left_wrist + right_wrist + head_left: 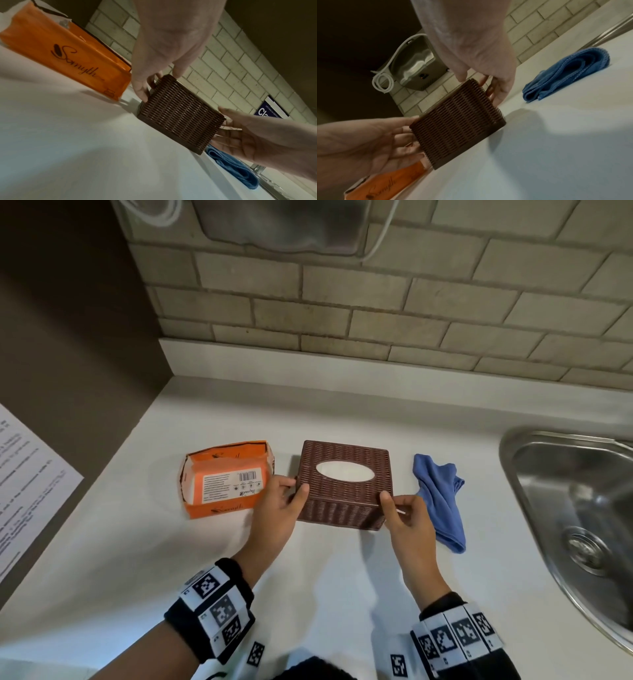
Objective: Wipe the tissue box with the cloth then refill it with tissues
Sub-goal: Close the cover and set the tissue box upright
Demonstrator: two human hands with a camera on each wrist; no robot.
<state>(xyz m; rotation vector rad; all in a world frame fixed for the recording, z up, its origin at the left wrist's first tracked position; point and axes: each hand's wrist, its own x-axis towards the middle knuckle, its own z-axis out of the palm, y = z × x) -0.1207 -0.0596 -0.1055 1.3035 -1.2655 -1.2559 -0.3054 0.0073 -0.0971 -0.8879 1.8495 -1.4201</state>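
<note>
Woven brown tissue box (344, 484): set upright on the white tabletop (308, 577), oval slot uppermost, between the orange tissue pack (224, 479) and the blue cloth (440, 498). Judged light, rigid and ribbed enough for grip; best taken at opposite side walls. Left hand (277, 513) and right hand (407, 520) are held at the near corners, thumbs on the top edge, fingers (143, 93) curled onto the sides, grasping it.

light: dim indoor | shadows: soft | wrist views: blurry, noisy | head view: edges bowed
</note>
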